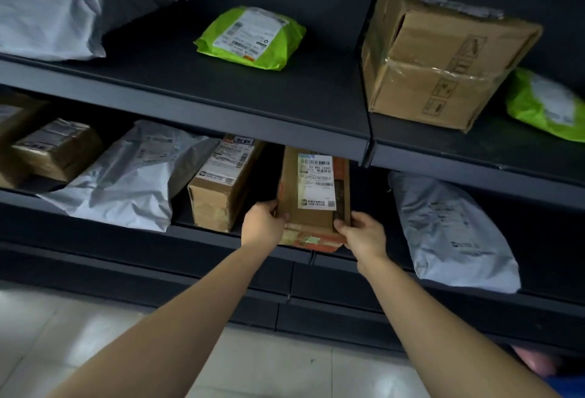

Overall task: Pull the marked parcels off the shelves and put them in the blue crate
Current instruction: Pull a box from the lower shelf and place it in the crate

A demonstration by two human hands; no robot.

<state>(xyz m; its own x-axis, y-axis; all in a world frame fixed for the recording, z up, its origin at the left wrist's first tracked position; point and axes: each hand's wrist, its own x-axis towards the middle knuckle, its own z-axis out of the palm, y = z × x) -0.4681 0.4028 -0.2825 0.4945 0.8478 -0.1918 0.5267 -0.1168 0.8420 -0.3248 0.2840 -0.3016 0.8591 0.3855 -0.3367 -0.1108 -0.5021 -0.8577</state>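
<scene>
Flat cardboard parcel [311,204], label up, near end poking out over the lip of the lower shelf [202,233]. Left hand [262,223] clamped on the near-left corner, right hand [364,236] on the near-right, fingers [272,206] curled round the edges.

Risky bit now: corner grips only (thin ones at that), so could sag or twist loose once clear of the lip. Could also knock the upper shelf [253,106] if tipped up too early.

Down low at the right, a sliver of blue [566,386], possibly the crate, too little to tell. Just left of the parcel, a small brown box [221,188], apart from it. To the right, a grey mailer [449,230] overhanging the lip. Nothing across the way out. Further up, green mailer [253,38] and big carton [443,56].
</scene>
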